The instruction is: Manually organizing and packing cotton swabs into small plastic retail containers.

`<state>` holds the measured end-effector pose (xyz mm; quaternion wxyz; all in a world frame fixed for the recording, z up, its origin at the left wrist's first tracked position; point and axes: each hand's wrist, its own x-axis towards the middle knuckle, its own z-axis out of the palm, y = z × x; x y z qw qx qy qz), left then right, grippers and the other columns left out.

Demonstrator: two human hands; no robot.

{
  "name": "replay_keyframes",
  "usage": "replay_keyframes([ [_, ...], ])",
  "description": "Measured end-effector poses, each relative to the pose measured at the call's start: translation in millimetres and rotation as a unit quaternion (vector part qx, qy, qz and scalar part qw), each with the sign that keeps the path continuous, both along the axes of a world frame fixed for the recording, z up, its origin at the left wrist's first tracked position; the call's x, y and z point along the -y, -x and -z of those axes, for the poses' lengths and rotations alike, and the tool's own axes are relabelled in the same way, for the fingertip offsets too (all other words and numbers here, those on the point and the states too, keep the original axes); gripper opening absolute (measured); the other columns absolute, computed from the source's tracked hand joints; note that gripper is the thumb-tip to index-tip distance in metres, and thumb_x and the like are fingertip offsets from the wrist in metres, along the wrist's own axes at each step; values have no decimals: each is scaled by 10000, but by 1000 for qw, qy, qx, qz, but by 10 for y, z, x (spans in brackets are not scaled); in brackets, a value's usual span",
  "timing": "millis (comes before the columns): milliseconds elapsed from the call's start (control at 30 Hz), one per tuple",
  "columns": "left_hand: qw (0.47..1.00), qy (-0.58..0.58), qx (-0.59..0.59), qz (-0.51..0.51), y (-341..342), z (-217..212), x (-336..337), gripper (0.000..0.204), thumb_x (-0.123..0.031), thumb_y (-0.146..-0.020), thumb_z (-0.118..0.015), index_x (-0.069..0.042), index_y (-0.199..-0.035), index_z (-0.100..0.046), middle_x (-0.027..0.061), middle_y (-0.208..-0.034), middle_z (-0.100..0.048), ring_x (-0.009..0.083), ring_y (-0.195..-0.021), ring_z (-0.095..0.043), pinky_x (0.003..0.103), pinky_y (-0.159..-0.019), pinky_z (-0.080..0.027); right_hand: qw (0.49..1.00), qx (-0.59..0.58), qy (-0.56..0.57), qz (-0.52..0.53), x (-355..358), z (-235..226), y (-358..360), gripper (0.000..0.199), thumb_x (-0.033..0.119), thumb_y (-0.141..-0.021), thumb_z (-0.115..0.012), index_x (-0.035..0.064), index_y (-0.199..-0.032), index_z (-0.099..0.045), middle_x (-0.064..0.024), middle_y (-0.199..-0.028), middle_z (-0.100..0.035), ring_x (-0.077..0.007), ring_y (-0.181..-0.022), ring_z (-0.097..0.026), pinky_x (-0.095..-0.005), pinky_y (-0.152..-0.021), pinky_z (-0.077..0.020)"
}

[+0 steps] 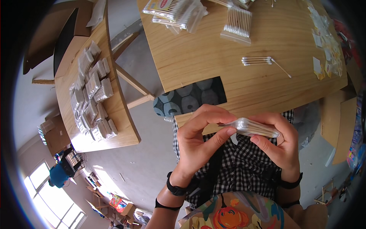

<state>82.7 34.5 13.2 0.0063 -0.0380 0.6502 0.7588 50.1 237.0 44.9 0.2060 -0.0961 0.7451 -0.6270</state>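
Between my two hands, just past the near edge of the table, is a clear plastic bag of cotton swabs (pixel 254 129), held nearly level. My left hand (pixel 198 137) pinches the bag's left edge between thumb and forefinger, beside the white swab tips. The bag's right end lies between the thumb and fingers of my right hand (pixel 281 139). Beyond my hands, a few loose cotton swabs (pixel 257 61) lie on the wooden table (pixel 198 57), one of them slanting away from the others. Farther back rests another bag of swabs (pixel 238 22).
Several filled swab bags (pixel 175 13) are piled at the far left of the table. Clear empty-looking packets (pixel 328 49) line its right side. A dark patterned mat (pixel 190 96) lies at the near left edge. The left table (pixel 126 131) bears many swab bags (pixel 91 95).
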Motion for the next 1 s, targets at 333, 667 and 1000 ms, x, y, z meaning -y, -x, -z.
replay_keyframes([
  [333, 1000, 30, 1, -4, -14, -24, 61, 135, 57, -779, -732, -1, -897, -701, 85, -915, -673, 184, -875, -634, 301, -778, -505, 999, 30, 7, 32, 18, -28, -15, 234, 53, -824, -743, 2, -1028, -641, -90, -1027, -694, -144, -905, -657, -271, -791, -503],
  [667, 984, 140, -109, 28, -15, -51, 70, 253, 90, -641, -714, -60, -846, -707, 81, -963, -658, 229, -899, -630, 329, -760, -506, 994, -105, 13, 13, -22, 58, 13, 311, -89, -683, -671, 31, -968, -631, -125, -1085, -677, -243, -982, -655, -313, -840, -501],
  [1000, 963, 196, -187, 4, -13, -73, 39, 282, 30, -557, -713, -71, -821, -706, 94, -999, -664, 264, -936, -623, 380, -782, -506, 987, -159, 17, 16, -10, 97, 29, 292, -93, -659, -624, 34, -921, -615, -200, -1159, -627, -302, -1077, -609, -367, -896, -480],
])
